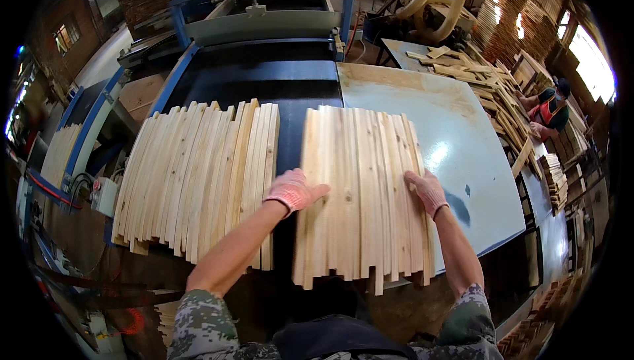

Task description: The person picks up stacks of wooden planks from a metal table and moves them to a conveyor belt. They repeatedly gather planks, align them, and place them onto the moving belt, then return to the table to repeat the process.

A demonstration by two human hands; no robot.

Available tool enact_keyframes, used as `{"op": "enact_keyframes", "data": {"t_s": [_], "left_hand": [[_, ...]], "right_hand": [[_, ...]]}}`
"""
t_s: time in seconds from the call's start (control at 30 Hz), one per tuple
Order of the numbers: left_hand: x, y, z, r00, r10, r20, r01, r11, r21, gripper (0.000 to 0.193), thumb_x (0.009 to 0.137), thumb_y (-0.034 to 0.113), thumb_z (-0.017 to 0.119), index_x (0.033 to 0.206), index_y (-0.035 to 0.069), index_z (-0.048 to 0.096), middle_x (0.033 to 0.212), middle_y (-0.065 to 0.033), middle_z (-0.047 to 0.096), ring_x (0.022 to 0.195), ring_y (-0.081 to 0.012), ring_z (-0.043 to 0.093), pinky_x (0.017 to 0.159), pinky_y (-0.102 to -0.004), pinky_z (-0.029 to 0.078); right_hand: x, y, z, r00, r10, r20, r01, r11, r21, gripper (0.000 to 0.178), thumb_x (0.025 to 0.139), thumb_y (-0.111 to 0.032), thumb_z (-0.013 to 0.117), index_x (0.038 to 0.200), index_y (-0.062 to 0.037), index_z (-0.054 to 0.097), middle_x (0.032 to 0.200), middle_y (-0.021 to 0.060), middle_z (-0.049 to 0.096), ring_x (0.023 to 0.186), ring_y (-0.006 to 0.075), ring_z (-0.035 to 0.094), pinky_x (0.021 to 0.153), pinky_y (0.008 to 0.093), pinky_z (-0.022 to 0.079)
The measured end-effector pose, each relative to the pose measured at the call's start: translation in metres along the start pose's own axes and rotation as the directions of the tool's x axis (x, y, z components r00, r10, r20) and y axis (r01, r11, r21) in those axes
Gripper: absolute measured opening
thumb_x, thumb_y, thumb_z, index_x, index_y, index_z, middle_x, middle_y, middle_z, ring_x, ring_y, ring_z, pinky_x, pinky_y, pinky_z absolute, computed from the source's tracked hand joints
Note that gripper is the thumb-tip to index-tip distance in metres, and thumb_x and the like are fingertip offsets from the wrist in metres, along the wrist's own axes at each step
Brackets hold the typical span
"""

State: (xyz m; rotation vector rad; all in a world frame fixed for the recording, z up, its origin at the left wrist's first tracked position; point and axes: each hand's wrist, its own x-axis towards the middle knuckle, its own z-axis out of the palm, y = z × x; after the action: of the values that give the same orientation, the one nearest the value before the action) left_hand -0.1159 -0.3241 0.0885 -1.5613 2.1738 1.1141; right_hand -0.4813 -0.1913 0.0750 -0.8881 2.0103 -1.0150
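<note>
A row of pale wooden strips (360,192) lies side by side in front of me, its near ends uneven. My left hand (292,192), in a pink knit glove, grips the row's left edge with its thumb over the top. On the opposite edge, my right hand (428,192), gloved alike, holds the row with its fingertips on the upper face. Between them the strips are squeezed together. To the left, a wider row of similar strips (198,178) rests on the dark belt (290,129), separated by a narrow gap.
A blue-framed machine (264,27) spans the belt's far end. The grey metal tabletop (456,135) adjoins on the right. Loose boards (502,102) are heaped beyond it, where another person (551,112) stands. A switch box (104,196) sits at the left.
</note>
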Motion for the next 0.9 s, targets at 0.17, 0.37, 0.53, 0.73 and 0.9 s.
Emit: {"op": "enact_keyframes", "data": {"t_s": [0.17, 0.37, 0.53, 0.73, 0.9], "left_hand": [[-0.058, 0.023, -0.023, 0.846, 0.227, -0.483, -0.133, 0.966, 0.221, 0.086, 0.095, 0.060, 0.068, 0.154, -0.002, 0.055, 0.159, -0.0243, 0.054, 0.150, -0.0379, 0.048, 0.128, -0.0447, 0.034], [-0.041, 0.069, 0.040, 0.751, 0.483, -0.451, -0.246, 0.838, 0.487, 0.077, 0.097, 0.052, 0.068, 0.151, -0.002, 0.058, 0.158, -0.0219, 0.055, 0.153, -0.0355, 0.043, 0.131, -0.0509, 0.026], [-0.020, 0.108, 0.056, 0.890, 0.346, -0.299, -0.118, 0.806, 0.580, 0.073, 0.099, 0.047, 0.061, 0.149, -0.006, 0.057, 0.161, -0.0215, 0.051, 0.156, -0.0349, 0.040, 0.133, -0.0546, 0.019], [-0.013, 0.111, 0.064, 0.874, 0.338, -0.348, -0.117, 0.844, 0.524, 0.073, 0.096, 0.046, 0.064, 0.149, -0.004, 0.057, 0.164, -0.0222, 0.047, 0.157, -0.0362, 0.038, 0.134, -0.0552, 0.015], [-0.015, 0.114, 0.095, 0.800, 0.370, -0.472, -0.211, 0.910, 0.357, 0.075, 0.091, 0.041, 0.072, 0.150, -0.002, 0.057, 0.165, -0.0204, 0.046, 0.157, -0.0382, 0.036, 0.134, -0.0529, 0.018]], "right_hand": [[0.020, -0.028, 0.049, 0.998, -0.049, 0.034, 0.054, 0.984, -0.170, 0.109, 0.090, -0.056, 0.078, 0.166, 0.0049, 0.030, 0.124, 0.0224, 0.073, 0.107, 0.0287, 0.071, 0.096, 0.0401, 0.054], [0.021, -0.027, 0.030, 0.971, -0.003, 0.239, 0.042, 0.986, -0.159, 0.116, 0.090, -0.058, 0.078, 0.172, 0.0008, 0.020, 0.148, 0.0270, 0.063, 0.125, 0.0301, 0.065, 0.103, 0.0360, 0.052], [0.033, -0.002, 0.031, 0.930, -0.136, 0.341, 0.132, 0.991, 0.036, 0.114, 0.092, -0.055, 0.077, 0.171, 0.0022, 0.018, 0.151, 0.0261, 0.062, 0.139, 0.0351, 0.061, 0.115, 0.0382, 0.045], [0.026, 0.009, 0.035, 0.941, -0.175, 0.289, 0.189, 0.982, -0.023, 0.112, 0.093, -0.052, 0.076, 0.170, 0.0053, 0.017, 0.147, 0.0287, 0.064, 0.140, 0.0374, 0.061, 0.116, 0.0396, 0.045], [0.012, 0.020, 0.015, 0.957, -0.097, 0.275, 0.112, 0.993, -0.040, 0.113, 0.092, -0.051, 0.077, 0.170, 0.0056, 0.018, 0.144, 0.0314, 0.064, 0.137, 0.0382, 0.062, 0.114, 0.0393, 0.046]]}}
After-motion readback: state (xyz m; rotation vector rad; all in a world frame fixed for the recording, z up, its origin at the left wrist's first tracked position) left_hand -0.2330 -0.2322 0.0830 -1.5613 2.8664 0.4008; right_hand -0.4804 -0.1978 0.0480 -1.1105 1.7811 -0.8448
